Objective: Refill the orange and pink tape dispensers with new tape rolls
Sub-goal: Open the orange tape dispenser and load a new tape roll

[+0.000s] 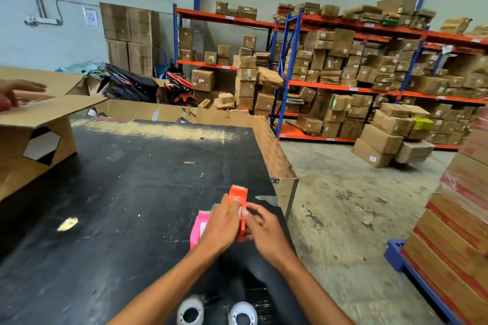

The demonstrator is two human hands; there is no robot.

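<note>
- Orange plastic is showing between both hands: the orange tape dispenser [239, 202] is sitting near the right edge of the black bench [118, 192], with the pink tape dispenser [200, 227] just beside it on the left.
- Left hand [220, 227] and right hand [262, 229] are closing together on the orange body, fingers pinching its sides.
- Judging by looks, it is handling as light, stiff plastic; the side walls seem the safest hold, away from the cutter end.
- Two new tape rolls [190, 311] are lying at the near edge.
- An open cardboard box [34, 140] is standing well apart, another person's hand [18, 91] resting on it; nothing is blocking the work.
</note>
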